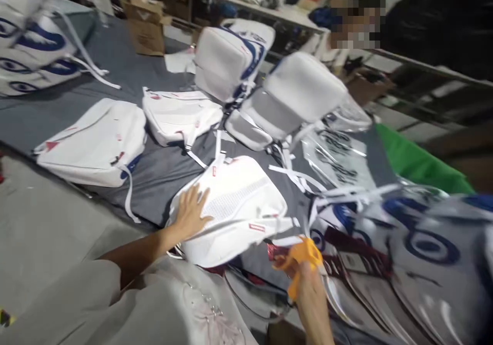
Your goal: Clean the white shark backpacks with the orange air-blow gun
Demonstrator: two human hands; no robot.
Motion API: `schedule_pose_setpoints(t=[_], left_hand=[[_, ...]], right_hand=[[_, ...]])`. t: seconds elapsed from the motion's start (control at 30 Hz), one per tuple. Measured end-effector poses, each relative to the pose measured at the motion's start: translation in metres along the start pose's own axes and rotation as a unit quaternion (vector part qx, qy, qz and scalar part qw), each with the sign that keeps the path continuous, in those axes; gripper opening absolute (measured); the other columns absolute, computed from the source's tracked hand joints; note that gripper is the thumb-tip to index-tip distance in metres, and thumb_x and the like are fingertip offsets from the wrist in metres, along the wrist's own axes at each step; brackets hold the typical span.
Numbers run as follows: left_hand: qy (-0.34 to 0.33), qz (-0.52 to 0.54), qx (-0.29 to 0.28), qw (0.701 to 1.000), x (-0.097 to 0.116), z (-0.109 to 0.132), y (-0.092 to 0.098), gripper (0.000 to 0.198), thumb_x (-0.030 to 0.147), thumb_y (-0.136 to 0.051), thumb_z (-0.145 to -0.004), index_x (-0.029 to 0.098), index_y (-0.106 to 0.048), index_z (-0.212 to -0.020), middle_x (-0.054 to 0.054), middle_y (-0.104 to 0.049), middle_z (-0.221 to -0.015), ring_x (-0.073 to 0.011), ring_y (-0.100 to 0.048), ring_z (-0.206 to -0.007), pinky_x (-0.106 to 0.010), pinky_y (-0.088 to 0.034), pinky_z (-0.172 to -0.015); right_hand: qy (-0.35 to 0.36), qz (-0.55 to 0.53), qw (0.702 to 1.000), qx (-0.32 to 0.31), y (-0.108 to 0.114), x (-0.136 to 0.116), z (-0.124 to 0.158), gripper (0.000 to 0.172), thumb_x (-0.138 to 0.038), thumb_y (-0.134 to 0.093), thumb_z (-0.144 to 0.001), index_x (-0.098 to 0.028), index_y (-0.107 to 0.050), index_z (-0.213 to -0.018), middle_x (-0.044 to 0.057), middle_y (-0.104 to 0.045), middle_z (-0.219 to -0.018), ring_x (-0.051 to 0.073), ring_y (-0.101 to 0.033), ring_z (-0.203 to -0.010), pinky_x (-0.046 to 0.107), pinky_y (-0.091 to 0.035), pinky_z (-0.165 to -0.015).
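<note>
My left hand (191, 214) lies open with spread fingers on the left side of a white backpack (246, 191) at the near edge of the table. This backpack has a mesh-textured panel, a small red label and white straps. Off its lower right side, my right hand (308, 278) is closed around an orange plastic tool (306, 252). Motion blur hides its exact kind. Something dark red and shiny (278, 252) shows by the fingers of that hand; I cannot tell whether it is held.
White bags (92, 142) lie on the grey-covered table (127, 73), with stuffed bags (287, 93) behind. Blue-patterned bags (427, 242) crowd the right, beside clear plastic (335, 155). A cardboard box (146, 29) stands far back. Beyond the table is another person (341, 52).
</note>
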State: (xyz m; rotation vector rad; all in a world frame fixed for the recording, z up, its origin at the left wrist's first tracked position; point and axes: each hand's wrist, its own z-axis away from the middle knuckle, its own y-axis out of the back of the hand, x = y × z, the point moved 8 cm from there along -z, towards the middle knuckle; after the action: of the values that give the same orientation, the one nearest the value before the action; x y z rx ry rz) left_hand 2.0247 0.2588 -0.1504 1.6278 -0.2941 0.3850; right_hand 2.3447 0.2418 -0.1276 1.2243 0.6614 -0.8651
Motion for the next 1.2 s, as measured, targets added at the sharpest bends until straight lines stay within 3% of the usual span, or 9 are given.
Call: schedule_pose_setpoints(t=[0.13, 0.27, 0.47, 0.6, 0.7, 0.8, 0.97, 1.1, 1.2], left_hand=[[0.079, -0.062, -0.032, 0.994, -0.027, -0.034, -0.029, 0.068, 0.024, -0.058, -0.089, 0.009, -0.036, -0.152, -0.026, -0.035, -0.156, -0.0397, -0.043, -0.138, -0.053, -0.039, -0.109], [0.149, 0.173, -0.031, 0.973, -0.054, -0.034, -0.018, 0.047, 0.029, -0.046, -0.097, 0.014, -0.053, -0.141, -0.018, -0.060, -0.137, -0.0316, -0.060, -0.122, -0.045, -0.046, -0.106], [0.249, 0.632, -0.086, 0.729, -0.094, -0.004, 0.017, 0.046, 0.044, -0.047, -0.098, 0.006, -0.062, -0.119, -0.019, -0.075, -0.099, -0.0251, -0.075, -0.082, -0.039, -0.061, -0.081], [0.351, 0.656, -0.101, 0.661, -0.118, -0.003, -0.001, 0.049, 0.040, -0.036, -0.103, 0.002, -0.058, -0.124, -0.020, -0.075, -0.085, -0.0235, -0.074, -0.070, -0.034, -0.062, -0.067], [0.388, 0.655, -0.156, 0.629, -0.126, -0.010, -0.027, 0.055, 0.044, -0.036, -0.102, -0.001, -0.059, -0.122, -0.022, -0.075, -0.083, -0.0225, -0.073, -0.064, -0.031, -0.061, -0.059], [0.390, 0.667, -0.170, 0.611, -0.135, -0.014, -0.039, 0.057, 0.049, -0.044, -0.098, 0.000, -0.060, -0.123, -0.023, -0.075, -0.085, -0.0239, -0.074, -0.065, -0.031, -0.061, -0.060], [0.366, 0.653, -0.186, 0.636, -0.143, -0.017, -0.043, 0.053, 0.047, -0.040, -0.100, 0.004, -0.062, -0.122, -0.021, -0.076, -0.088, -0.0238, -0.074, -0.069, -0.034, -0.062, -0.063], [0.374, 0.643, -0.211, 0.635, -0.142, -0.020, -0.047, 0.053, 0.046, -0.036, -0.101, 0.004, -0.063, -0.118, -0.020, -0.076, -0.088, -0.0234, -0.074, -0.071, -0.032, -0.061, -0.064], [0.395, 0.631, -0.229, 0.627, -0.143, -0.023, -0.052, 0.053, 0.047, -0.038, -0.100, 0.004, -0.064, -0.117, -0.021, -0.076, -0.089, -0.0240, -0.074, -0.072, -0.031, -0.060, -0.063]], right_hand=[[-0.005, -0.003, 0.994, -0.106, -0.025, -0.012, 0.004, 0.083, -0.074, -0.020, -0.093, -0.017, -0.040, -0.150, 0.010, -0.069, -0.087, 0.027, -0.068, -0.077, 0.040, -0.058, -0.073], [0.031, 0.104, 0.980, -0.164, -0.033, -0.054, -0.043, 0.070, -0.068, -0.023, -0.098, -0.022, -0.047, -0.146, 0.002, -0.065, -0.070, 0.022, -0.064, -0.063, 0.035, -0.051, -0.068], [-0.026, 0.372, 0.925, -0.071, -0.023, -0.083, -0.095, 0.063, -0.056, -0.020, -0.102, -0.012, -0.058, -0.126, 0.019, -0.071, -0.099, 0.029, -0.067, -0.092, 0.035, -0.046, -0.075], [0.047, 0.378, 0.862, -0.334, -0.107, -0.104, -0.060, 0.055, -0.059, -0.031, -0.100, -0.019, -0.060, -0.124, 0.016, -0.072, -0.103, 0.027, -0.068, -0.088, 0.033, -0.047, -0.071], [-0.019, 0.466, 0.851, -0.240, -0.099, -0.111, -0.075, 0.059, -0.055, -0.024, -0.103, -0.013, -0.058, -0.125, 0.020, -0.071, -0.104, 0.028, -0.068, -0.087, 0.034, -0.047, -0.069], [-0.052, 0.511, 0.836, -0.193, -0.076, -0.106, -0.097, 0.059, -0.054, -0.024, -0.103, -0.011, -0.062, -0.115, 0.021, -0.071, -0.101, 0.028, -0.068, -0.087, 0.033, -0.046, -0.069], [-0.090, 0.427, 0.883, -0.172, -0.052, -0.088, -0.101, 0.060, -0.055, -0.020, -0.103, -0.012, -0.062, -0.110, 0.010, -0.067, -0.073, 0.018, -0.060, -0.058, 0.028, -0.042, -0.058], [-0.077, 0.254, 0.919, -0.291, -0.088, -0.096, -0.085, 0.062, -0.066, -0.027, -0.099, -0.014, -0.059, -0.109, 0.001, -0.056, -0.057, 0.014, -0.050, -0.045, 0.026, -0.039, -0.048], [-0.045, 0.209, 0.945, -0.247, -0.108, -0.121, -0.089, 0.071, -0.072, -0.024, -0.096, -0.012, -0.059, -0.112, 0.002, -0.056, -0.059, 0.014, -0.049, -0.046, 0.025, -0.040, -0.048]])
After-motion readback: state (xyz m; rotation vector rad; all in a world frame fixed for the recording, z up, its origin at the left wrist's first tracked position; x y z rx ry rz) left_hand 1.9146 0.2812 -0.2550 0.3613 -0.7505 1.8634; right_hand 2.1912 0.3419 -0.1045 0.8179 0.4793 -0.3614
